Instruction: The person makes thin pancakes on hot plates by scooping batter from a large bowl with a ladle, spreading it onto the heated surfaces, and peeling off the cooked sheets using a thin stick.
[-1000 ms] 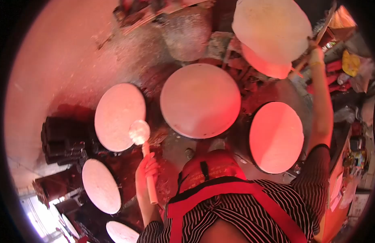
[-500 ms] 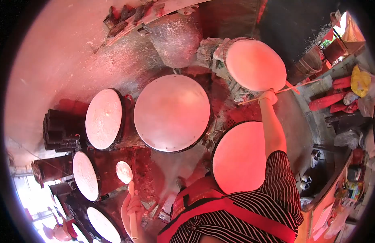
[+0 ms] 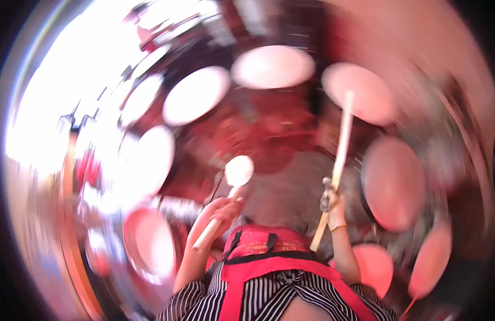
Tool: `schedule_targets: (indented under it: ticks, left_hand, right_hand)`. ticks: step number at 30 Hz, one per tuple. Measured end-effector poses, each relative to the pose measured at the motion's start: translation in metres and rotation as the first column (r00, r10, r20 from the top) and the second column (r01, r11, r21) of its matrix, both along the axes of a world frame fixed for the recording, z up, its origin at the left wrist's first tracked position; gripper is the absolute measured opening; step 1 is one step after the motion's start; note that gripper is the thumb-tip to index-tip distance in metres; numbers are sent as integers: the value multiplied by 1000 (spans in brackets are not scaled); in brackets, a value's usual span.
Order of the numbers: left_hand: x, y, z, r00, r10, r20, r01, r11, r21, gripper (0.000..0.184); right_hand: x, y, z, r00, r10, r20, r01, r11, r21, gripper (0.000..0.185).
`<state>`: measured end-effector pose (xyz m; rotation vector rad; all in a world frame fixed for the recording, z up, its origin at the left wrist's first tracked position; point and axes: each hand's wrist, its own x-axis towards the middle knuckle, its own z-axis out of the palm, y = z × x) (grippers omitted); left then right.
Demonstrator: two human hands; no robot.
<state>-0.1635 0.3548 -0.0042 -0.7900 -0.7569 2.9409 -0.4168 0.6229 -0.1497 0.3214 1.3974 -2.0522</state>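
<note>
My left hand (image 3: 221, 211) is wrapped round the wooden handle of a ladle (image 3: 239, 170), whose round head looks whitish. A long flat wooden stick (image 3: 341, 144) stands up from my right hand (image 3: 333, 202), which is closed round its lower part. The stick's upper end overlaps a round pale griddle (image 3: 359, 92) in view. Another round plate (image 3: 394, 183) lies to the right of my right hand. Both hands are in front of my red apron (image 3: 263, 243), apart from each other.
More round plates form a ring: one at the top (image 3: 273, 67), another at upper left (image 3: 196, 96). A reddish-rimmed basin (image 3: 150, 243) stands at lower left. Part of a person in red (image 3: 146, 38) shows at the top left. Motion blurs the edges.
The view has swung round towards the bright side. My right hand has come from the far plate back near my body, with the stick now upright. My left hand still holds the ladle.
</note>
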Motion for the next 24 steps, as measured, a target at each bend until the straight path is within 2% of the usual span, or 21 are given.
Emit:
schedule_targets:
  ticks: [1,3,5,6,7,8,9,10,11,12,13,14,15,16,17,19,20,21,22,23,24]
  left_hand:
    - [32,-11,0,992,123,-4,-123,990,73,29]
    - [107,-34,-11,947,315,-62,-317,948,-26,27]
    - [195,-59,-32,833,547,84,-508,815,-280,24]
    - [241,-72,-55,735,649,194,-459,688,-563,23]
    - [285,-84,-80,604,744,284,-309,548,-778,22]
    - [321,-96,-104,380,816,436,-16,477,-879,22]
    - [353,-111,-127,110,850,515,305,464,-832,23]
    - [403,-140,-158,-190,949,252,805,297,-514,26]
    - [457,-170,-196,-238,965,-109,963,249,102,30]
    - [512,-192,-236,-292,953,-85,949,299,97,30]
    - [577,-219,-278,-236,967,99,941,202,271,35]
    - [622,-240,-306,-196,935,295,914,65,401,40]
    - [649,-249,-319,-228,915,333,919,90,383,40]
    - [677,-261,-328,-175,909,379,920,13,393,39]
    - [667,-247,-295,-126,915,383,904,-54,425,38]
    - [705,-278,-299,-5,896,445,867,-217,447,37]
    - [715,-284,-305,63,878,475,843,-301,445,37]
    - [713,-282,-328,53,869,492,854,-294,429,37]
    - [695,-277,-365,-246,808,535,950,93,298,38]
    - [679,-280,-398,-494,627,602,852,488,190,38]
    - [644,-285,-414,-430,560,709,726,680,-97,37]
  right_hand:
    - [13,-54,-2,956,292,33,-289,955,-64,24]
    - [70,-144,22,725,674,-142,-650,738,180,34]
    - [127,-215,-17,269,791,-549,-709,549,443,40]
    - [160,-245,-19,186,820,-541,-759,470,451,40]
    - [192,-270,-13,71,801,-594,-771,422,477,42]
    - [221,-294,-11,-37,767,-641,-777,381,501,44]
    - [244,-316,-14,-102,772,-628,-801,311,512,44]
    - [274,-347,-20,-194,833,-519,-811,162,562,44]
    - [306,-382,-33,-287,873,-395,-799,9,602,45]
    - [332,-417,-52,-427,833,-351,-727,-86,681,45]
    - [371,-457,-78,-471,818,-329,-710,-130,692,45]
    - [402,-494,-100,-598,736,-317,-625,-180,760,44]
    - [425,-515,-112,-708,647,-281,-533,-230,814,44]
    - [455,-540,-117,-755,561,-341,-524,-202,827,48]
    - [447,-529,-89,-766,538,-352,-528,-214,822,48]
    - [497,-569,-83,-782,342,-521,-579,-92,810,56]
    - [528,-587,-92,-774,317,-548,-594,-65,802,63]
    - [559,-603,-105,-770,266,-580,-598,16,801,65]
    - [592,-616,-108,-806,282,-520,-538,16,843,60]
    - [621,-630,-130,-879,230,-419,-419,49,907,64]
    - [638,-634,-139,-935,228,-273,-276,20,961,66]
